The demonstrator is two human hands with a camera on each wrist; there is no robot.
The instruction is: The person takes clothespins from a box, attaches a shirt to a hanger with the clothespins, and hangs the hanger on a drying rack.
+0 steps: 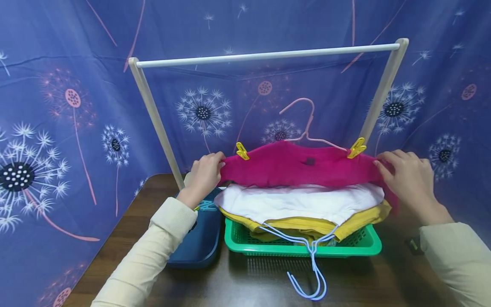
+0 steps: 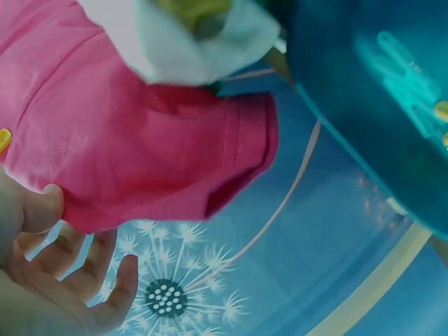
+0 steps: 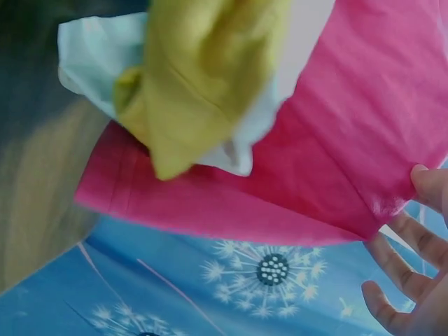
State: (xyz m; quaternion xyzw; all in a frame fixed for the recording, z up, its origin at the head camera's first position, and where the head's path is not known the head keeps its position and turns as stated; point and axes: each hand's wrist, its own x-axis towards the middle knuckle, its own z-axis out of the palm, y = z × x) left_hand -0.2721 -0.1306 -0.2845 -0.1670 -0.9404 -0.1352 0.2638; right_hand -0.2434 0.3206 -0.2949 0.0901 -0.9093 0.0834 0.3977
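A magenta shirt [image 1: 268,166] hangs on a pink hanger [image 1: 308,123], with a yellow clothespin [image 1: 242,151] on its left shoulder and another yellow clothespin [image 1: 356,148] on its right. My left hand [image 1: 205,172] pinches the shirt's left sleeve between thumb and fingers; the sleeve's hem stands out beyond it in the left wrist view. On the other side my right hand [image 1: 408,179] pinches the right sleeve. Just below the shirt lie a folded white garment [image 1: 299,204] and a mustard-yellow garment [image 1: 356,224], from which blue hangers [image 1: 312,260] stick out toward me.
Under the folded clothes stands a green basket [image 1: 303,250]. To its left is a dark blue bin [image 1: 195,251] with blue clothespins [image 1: 207,205] inside. Behind the clothes rises a rack with a white rod [image 1: 268,55]. A small dark object [image 1: 415,245] lies on the table [image 1: 353,281] at right.
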